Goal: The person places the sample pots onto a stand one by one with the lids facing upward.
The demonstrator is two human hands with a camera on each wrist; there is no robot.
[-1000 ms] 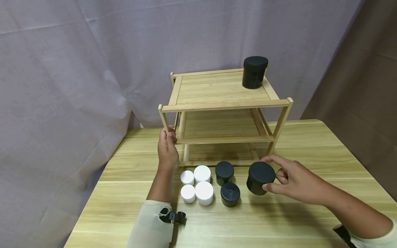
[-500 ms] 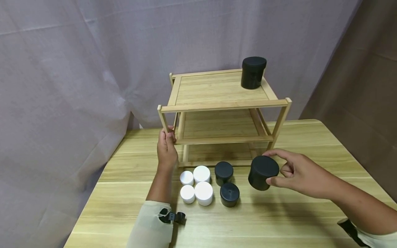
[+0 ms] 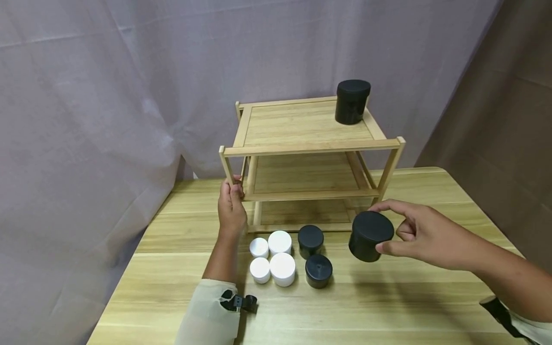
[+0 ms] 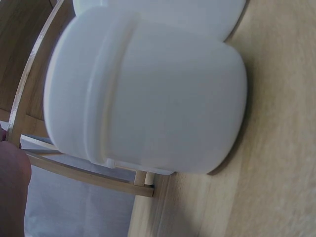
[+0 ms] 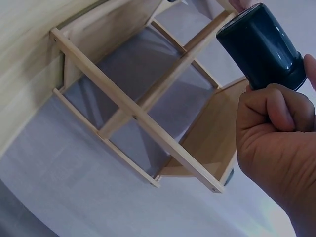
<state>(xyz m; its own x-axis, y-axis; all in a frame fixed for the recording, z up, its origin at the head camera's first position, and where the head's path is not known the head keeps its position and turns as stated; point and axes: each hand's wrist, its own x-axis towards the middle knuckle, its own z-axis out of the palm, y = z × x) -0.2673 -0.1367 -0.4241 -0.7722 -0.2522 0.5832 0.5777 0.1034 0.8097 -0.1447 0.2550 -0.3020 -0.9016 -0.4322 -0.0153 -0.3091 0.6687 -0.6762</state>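
My right hand point(image 3: 424, 235) pinches a black lidded jar point(image 3: 370, 237) between thumb and fingers, lid up, above the table by the rack's front right corner. In the right wrist view the jar point(image 5: 261, 47) shows a glossy side, with my curled fingers point(image 5: 274, 111) behind it. My left hand point(image 3: 231, 211) grips the front left post of a three-level wooden rack point(image 3: 306, 148); only a bit of that hand point(image 4: 11, 182) shows in the left wrist view. One tall black jar point(image 3: 351, 103) stands on the top shelf at the back right.
Two shorter black jars point(image 3: 318, 271) stand on the table point(image 3: 366, 316) before the rack. Left of them several white lidded jars point(image 3: 282, 270) sit in two rows, close to my left forearm; one white jar point(image 4: 163, 94) fills the left wrist view. A grey curtain point(image 3: 172, 62) hangs behind.
My right hand has moved a little to the right and farther from me with the black jar, which has risen in view. My left hand stays on the post.
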